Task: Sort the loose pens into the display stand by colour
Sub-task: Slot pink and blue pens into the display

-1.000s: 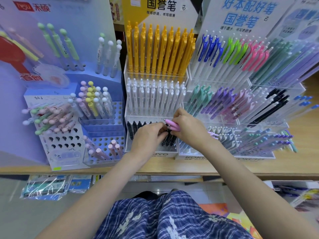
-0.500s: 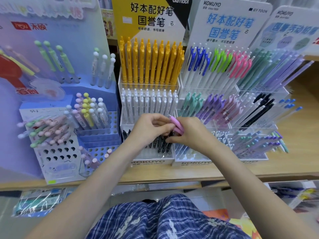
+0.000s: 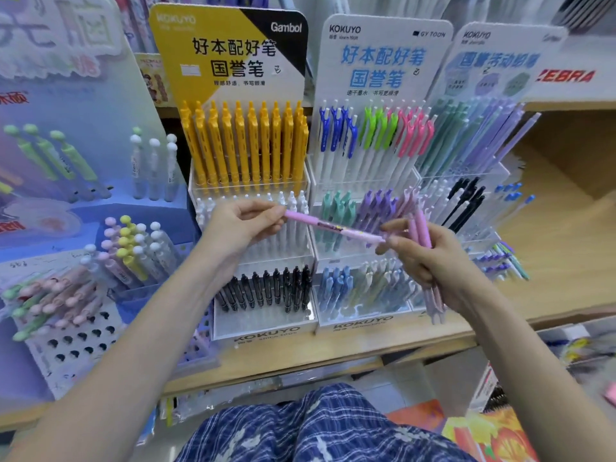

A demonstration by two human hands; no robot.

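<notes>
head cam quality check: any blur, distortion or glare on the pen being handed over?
Head view: the pink pen between left hand and right hand is fairly sharp; the displays at far left and far right are smeared and soft; wide-angle bending bows the shelf edge; lighting is even, with faint glare on the clear stand.

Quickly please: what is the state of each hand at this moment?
Left hand: closed, pinching one end of a pink pen.
Right hand: closed, gripping a bundle of pink pens; its fingertips touch the single pen's other end.
</notes>
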